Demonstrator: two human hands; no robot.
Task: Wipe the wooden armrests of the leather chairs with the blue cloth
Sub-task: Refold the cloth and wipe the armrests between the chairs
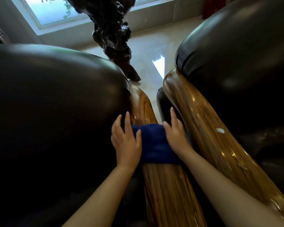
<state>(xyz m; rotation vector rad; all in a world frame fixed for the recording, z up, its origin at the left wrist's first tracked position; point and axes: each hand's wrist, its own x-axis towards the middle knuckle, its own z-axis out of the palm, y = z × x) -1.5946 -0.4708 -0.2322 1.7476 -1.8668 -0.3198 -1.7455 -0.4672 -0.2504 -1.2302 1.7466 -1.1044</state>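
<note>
A dark blue cloth [154,143] lies draped across the glossy wooden armrest [167,190] of the left black leather chair [52,99]. My left hand [126,141] presses on the cloth's left edge, fingers spread toward the leather. My right hand [175,135] presses on its right edge, fingers pointing into the gap between the chairs. A second wooden armrest [208,128] belongs to the right leather chair [239,51]; a small white spot [220,130] sits on it.
A dark carved wooden sculpture [115,35] stands behind the chairs on the shiny pale floor [147,49]. A window [56,10] is at the back left. The gap between the two armrests is narrow.
</note>
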